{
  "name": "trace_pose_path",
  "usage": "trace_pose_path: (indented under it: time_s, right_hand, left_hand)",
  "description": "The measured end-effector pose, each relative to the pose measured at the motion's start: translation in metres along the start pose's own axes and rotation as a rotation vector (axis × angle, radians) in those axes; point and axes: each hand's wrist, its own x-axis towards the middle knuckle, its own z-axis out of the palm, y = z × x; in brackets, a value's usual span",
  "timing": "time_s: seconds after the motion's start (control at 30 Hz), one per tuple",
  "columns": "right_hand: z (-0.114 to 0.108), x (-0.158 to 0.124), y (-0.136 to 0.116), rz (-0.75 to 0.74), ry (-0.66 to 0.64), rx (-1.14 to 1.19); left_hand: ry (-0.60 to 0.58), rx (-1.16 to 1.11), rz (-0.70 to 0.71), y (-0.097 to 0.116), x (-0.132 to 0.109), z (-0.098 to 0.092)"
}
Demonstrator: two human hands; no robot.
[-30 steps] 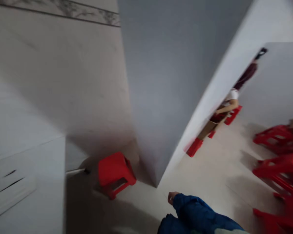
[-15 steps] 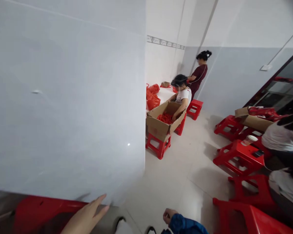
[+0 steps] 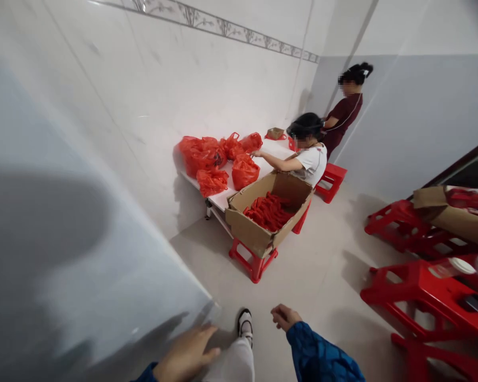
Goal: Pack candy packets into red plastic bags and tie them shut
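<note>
My left hand [image 3: 189,351] is at the bottom, near the grey wall, with its fingers stretched out and nothing in them. To the right, my right hand [image 3: 286,317], in a blue sleeve [image 3: 322,353], hangs over the floor with its fingers loosely curled and no object showing. My foot in a dark and white shoe [image 3: 245,321] is between the hands. Ahead, a cardboard box [image 3: 249,233] of red items [image 3: 269,209] rests on a red stool [image 3: 255,265]. Neither hand touches these things.
Red plastic bags [image 3: 201,154] lie on a white table [image 3: 223,199]. A person in white [image 3: 313,162] sits beside it, and another in dark red [image 3: 344,119] is behind. Red stools [image 3: 422,297] and another box [image 3: 446,215] line the right. The grey wall's edge [image 3: 171,246] is close on the left.
My view has moved forward past the wall's edge, uncovering the table and bags. Both hands have shifted in view. The seated person's arm has gone from the box to the bags.
</note>
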Motion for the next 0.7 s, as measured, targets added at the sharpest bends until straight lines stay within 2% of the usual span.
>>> trace_pose_path:
  time_s: [0.13, 0.27, 0.37, 0.43, 0.53, 0.63, 0.7]
  right_hand:
    - [-0.070, 0.090, -0.037, -0.053, 0.021, 0.049]
    - [-0.149, 0.181, -0.068, -0.077, 0.024, 0.076]
    - [-0.222, 0.266, -0.089, -0.089, 0.050, 0.045]
    - [-0.269, 0.335, -0.101, -0.094, 0.061, -0.005]
    - [-0.315, 0.447, -0.116, -0.086, 0.028, -0.158]
    - [-0.328, 0.539, -0.120, -0.109, -0.051, -0.393]
    - [-0.331, 0.578, -0.116, -0.179, -0.097, -0.544]
  left_hand:
    - [-0.044, -0.023, 0.024, 0.043, 0.073, -0.042]
    - [-0.025, -0.171, 0.113, 0.075, 0.124, -0.082]
    - [-0.044, -0.402, 0.150, 0.097, 0.163, -0.112]
    - [-0.028, -0.585, 0.153, 0.115, 0.200, -0.133]
    - [0.119, -0.777, 0.115, 0.145, 0.285, -0.158]
    - [0.273, -0.859, -0.085, 0.169, 0.405, -0.174]
    - [0.370, -0.893, -0.290, 0.173, 0.487, -0.178]
